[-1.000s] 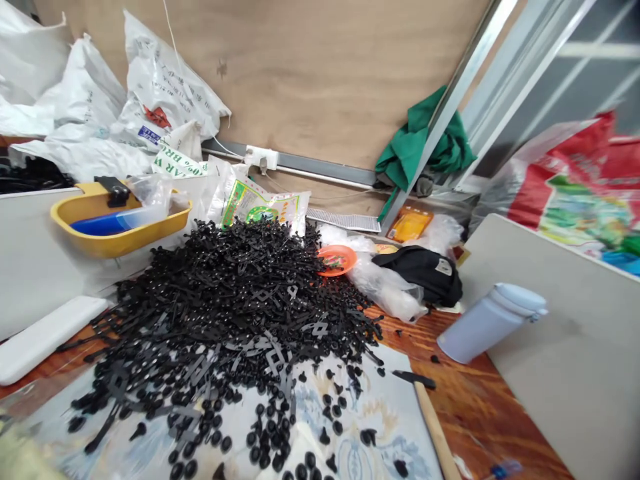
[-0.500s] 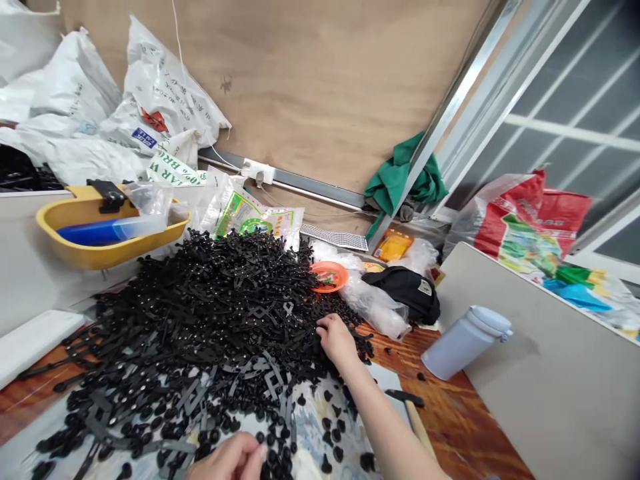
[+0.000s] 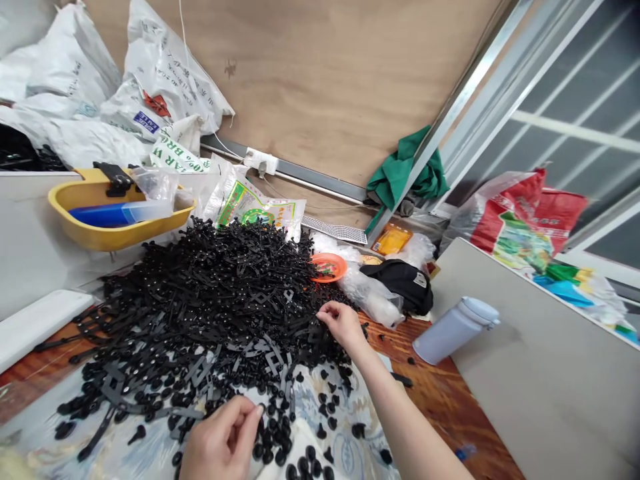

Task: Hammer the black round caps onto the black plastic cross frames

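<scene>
A big heap of black plastic strips and small round black caps (image 3: 210, 300) covers the middle of the table, lying partly on a patterned cloth (image 3: 345, 447). My right hand (image 3: 343, 323) reaches into the right edge of the heap, its fingers pinched on a black strip. Near the bottom edge, my left hand (image 3: 225, 440) is curled at the loose caps, thumb and fingers pressed on a small black piece I can barely make out.
A yellow tub (image 3: 117, 220) with a blue tube stands at the left. White sacks (image 3: 100, 100) line the back wall. A small orange dish (image 3: 327, 267), a black pouch (image 3: 400, 283) and a pale lidded bottle (image 3: 455, 330) sit at the right, beside grey boards (image 3: 540, 373).
Both hands came into view a second ago. Since half a second ago, my left hand has risen farther into the caps and my right hand has shifted slightly along the heap's edge.
</scene>
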`<state>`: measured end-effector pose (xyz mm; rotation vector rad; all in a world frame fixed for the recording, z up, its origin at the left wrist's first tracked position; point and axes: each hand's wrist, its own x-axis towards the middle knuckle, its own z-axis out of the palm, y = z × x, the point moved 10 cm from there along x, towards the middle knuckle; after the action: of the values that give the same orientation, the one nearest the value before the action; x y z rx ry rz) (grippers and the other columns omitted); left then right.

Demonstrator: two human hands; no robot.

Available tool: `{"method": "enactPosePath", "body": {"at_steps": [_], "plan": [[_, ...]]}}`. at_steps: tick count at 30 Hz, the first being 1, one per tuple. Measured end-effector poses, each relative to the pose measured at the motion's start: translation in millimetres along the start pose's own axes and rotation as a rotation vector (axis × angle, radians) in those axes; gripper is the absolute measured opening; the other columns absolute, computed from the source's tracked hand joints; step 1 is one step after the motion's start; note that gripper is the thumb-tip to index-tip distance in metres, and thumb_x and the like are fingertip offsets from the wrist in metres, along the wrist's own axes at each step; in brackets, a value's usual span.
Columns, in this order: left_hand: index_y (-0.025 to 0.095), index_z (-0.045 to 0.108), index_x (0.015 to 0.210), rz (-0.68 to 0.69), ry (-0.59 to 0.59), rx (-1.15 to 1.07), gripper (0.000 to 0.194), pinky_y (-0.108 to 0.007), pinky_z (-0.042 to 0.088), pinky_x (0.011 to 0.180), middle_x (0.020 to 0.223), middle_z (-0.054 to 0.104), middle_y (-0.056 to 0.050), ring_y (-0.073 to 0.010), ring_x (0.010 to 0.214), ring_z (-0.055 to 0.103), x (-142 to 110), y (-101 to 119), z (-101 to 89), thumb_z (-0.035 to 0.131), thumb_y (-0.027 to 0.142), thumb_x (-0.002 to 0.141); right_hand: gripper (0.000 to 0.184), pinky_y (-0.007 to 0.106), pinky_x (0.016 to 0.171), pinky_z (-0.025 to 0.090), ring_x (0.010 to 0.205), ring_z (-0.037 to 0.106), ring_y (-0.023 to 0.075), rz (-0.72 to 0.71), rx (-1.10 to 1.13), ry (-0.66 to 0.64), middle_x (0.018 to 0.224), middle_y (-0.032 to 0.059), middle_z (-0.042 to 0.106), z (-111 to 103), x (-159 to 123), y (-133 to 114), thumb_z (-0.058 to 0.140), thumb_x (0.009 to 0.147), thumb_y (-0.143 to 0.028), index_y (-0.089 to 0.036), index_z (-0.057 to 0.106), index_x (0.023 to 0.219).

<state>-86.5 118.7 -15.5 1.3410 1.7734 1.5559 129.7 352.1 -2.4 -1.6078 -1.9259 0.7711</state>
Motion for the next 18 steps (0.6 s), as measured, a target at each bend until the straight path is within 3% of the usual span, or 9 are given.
{"method": "enactPosePath", "body": {"at_steps": [6, 9, 11, 14, 18], "plan": [[0.023, 0.064, 0.062, -0.088, 0.037, -0.061, 0.018, -0.020, 0.040, 0.048, 0.053, 0.058, 0.003, -0.0136, 0.048, 0.050, -4.2, -10.8, -8.2, 0.068, 0.038, 0.072, 0.026, 0.035, 0.069, 0.055, 0.083, 0.063, 0.0178, 0.022, 0.443, 0.108, 0.106, 0.0063, 0.061, -51.0, -26.8, -1.5, 0.056, 0.094, -0.032, -0.015, 0.057, 0.114], [0.021, 0.065, 0.069, -0.155, 0.027, -0.176, 0.018, -0.020, 0.041, 0.050, 0.057, 0.059, 0.003, -0.0124, 0.051, 0.051, -5.6, -10.1, -9.3, 0.072, 0.038, 0.070, 0.024, 0.025, 0.056, 0.050, 0.065, 0.058, 0.0118, -0.038, 0.677, 0.082, 0.090, 0.0024, 0.061, -68.2, -68.3, -15.4, 0.059, 0.091, -0.036, -0.015, 0.058, 0.103], [0.020, 0.066, 0.076, -0.247, -0.032, -0.302, 0.025, -0.020, 0.042, 0.049, 0.060, 0.061, 0.003, -0.0125, 0.052, 0.052, -10.2, -5.4, -4.7, 0.074, 0.042, 0.068, 0.031, 0.021, 0.049, 0.046, 0.056, 0.053, 0.0088, -0.070, 0.821, 0.011, 0.082, 0.0006, 0.061, -68.2, -106.8, -26.2, 0.070, 0.081, -0.043, -0.017, 0.059, 0.094], [0.017, 0.069, 0.087, -0.447, -0.283, -0.566, 0.037, -0.024, 0.044, 0.046, 0.067, 0.065, -0.003, -0.0176, 0.058, 0.059, -31.1, 13.5, 18.8, 0.065, 0.052, 0.075, 0.038, 0.020, 0.044, 0.042, 0.048, 0.049, 0.0069, -0.057, 0.982, -0.141, 0.077, 0.0006, 0.061, -52.9, -167.9, -35.5, 0.077, 0.071, -0.048, -0.018, 0.060, 0.087], [0.012, 0.073, 0.088, -0.592, -0.790, -0.795, 0.059, -0.030, 0.048, 0.056, 0.075, 0.071, -0.014, -0.0222, 0.064, 0.065, -79.1, 63.5, 57.2, 0.046, 0.064, 0.079, 0.036, 0.019, 0.043, 0.041, 0.047, 0.049, 0.0072, 0.009, 1.114, -0.358, 0.071, 0.0020, 0.063, -23.3, -229.3, -37.9, 0.078, 0.070, -0.045, -0.016, 0.063, 0.085]]}}
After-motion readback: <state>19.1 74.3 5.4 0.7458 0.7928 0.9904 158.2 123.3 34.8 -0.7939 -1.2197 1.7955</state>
